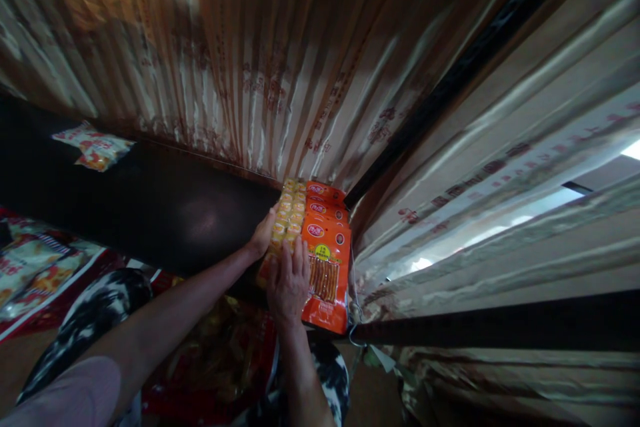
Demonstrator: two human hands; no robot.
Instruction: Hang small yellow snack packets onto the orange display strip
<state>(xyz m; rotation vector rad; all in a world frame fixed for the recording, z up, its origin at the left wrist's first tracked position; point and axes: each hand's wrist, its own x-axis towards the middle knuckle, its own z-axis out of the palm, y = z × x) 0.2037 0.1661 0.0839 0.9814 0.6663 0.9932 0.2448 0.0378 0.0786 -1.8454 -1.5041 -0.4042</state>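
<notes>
The fingers of the right hand [289,283] lie nearly straight, slightly spread, on the front of the yellow packets [287,213]; those of the left hand [263,237] touch their left side, tips too unclear to tell their grip. The packets stand on the black shelf [200,213], just beside the orange packs [326,273].

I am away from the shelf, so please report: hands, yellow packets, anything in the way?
Left hand at left side of yellow packets. Right hand on their near end. Packets in rows on shelf. Orange packs close on right.
</notes>
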